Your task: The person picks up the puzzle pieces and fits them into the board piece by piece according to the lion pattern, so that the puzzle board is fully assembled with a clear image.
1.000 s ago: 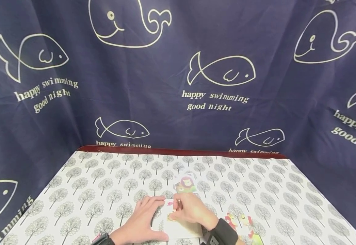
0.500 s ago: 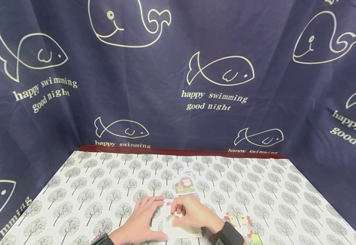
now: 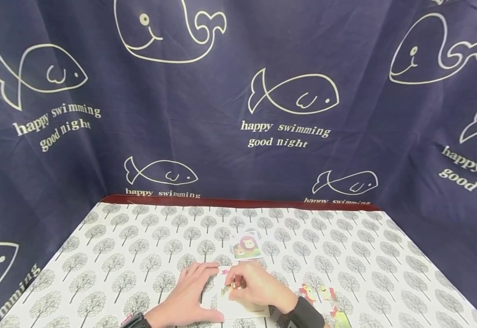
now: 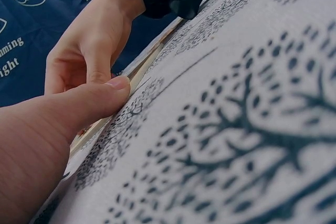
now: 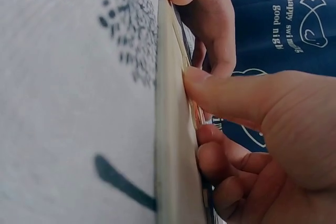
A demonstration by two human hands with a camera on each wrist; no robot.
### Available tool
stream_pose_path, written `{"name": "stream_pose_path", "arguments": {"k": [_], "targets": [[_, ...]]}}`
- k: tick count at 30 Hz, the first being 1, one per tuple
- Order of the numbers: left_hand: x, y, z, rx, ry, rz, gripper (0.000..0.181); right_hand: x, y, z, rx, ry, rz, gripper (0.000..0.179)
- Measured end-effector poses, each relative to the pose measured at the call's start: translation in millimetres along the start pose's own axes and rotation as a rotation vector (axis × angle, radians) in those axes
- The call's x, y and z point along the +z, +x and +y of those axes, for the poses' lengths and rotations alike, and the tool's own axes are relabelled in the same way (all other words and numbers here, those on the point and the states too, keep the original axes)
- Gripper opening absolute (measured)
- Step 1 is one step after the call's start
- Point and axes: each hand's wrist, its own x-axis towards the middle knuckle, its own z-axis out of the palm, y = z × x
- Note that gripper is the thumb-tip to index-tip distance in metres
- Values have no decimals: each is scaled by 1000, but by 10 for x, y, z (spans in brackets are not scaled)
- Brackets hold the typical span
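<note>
A pale, thin puzzle board (image 3: 244, 311) lies flat on the tree-patterned cloth, with a small pink picture patch at its far left. My left hand (image 3: 192, 294) holds the board's left side, fingers at the far corner and thumb at the near one. In the left wrist view that thumb (image 4: 118, 85) presses against the board's edge (image 4: 139, 74). My right hand (image 3: 256, 286) pinches a small brown and yellow puzzle piece (image 3: 233, 285) between thumb and fingers, low over the board. In the right wrist view the piece shows as a thin orange edge, mostly hidden by the fingers.
Beyond the board lies a picture card (image 3: 246, 246) with a lion on it. Several loose colourful pieces (image 3: 317, 292) lie right of the right wrist, with a green one (image 3: 341, 320) nearer. A red edging (image 3: 238, 201) and a blue curtain (image 3: 205, 114) bound the table's back.
My right hand has turned and shifted slightly left, its fingers rising a little, so more of the pinched piece shows. The left hand stays on the board.
</note>
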Motion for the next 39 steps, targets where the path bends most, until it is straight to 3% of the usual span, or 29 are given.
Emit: {"name": "stream_pose_path", "arguments": {"k": [6,13,16,23,30,35,39], "targets": [[13,15,3,-9,-17,-10,95,-78,-97,-18,2,51,-8,15],[26,-48,-59,37,38,62,95,-121,-288,14,14,150,-19,12],[25,-47,-62,47,21,60,94,-190,-398,37,12,159,1,11],[0,-19,-78,57,-29,16,93,-392,-680,64,176,89,1,12],[-15,-21,-98,56,-41,-9,93,-560,-987,120,264,-104,68,16],[5,-7,-86,39,-20,-2,93,-662,-1166,201,419,-121,58,25],[12,-3,-77,26,-12,8,93,-683,-1238,254,458,-127,51,23]]}}
